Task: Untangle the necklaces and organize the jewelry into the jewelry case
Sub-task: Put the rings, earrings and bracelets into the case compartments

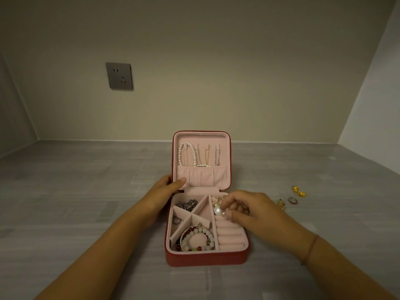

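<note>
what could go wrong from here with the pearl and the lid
1. The right hand only pinches the big white pearl piece above the pink ring rolls; it could slip and roll away.
2. The left hand holds the red case's upright lid; let go, it may fall on the fingers.
3. The gold charm and small ring on the grey table might be forgotten.

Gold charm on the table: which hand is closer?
Right. The right hand, pinching a large pearl over the case, has the gold charm to its right; the left hand holds the lid, farther left.
</note>
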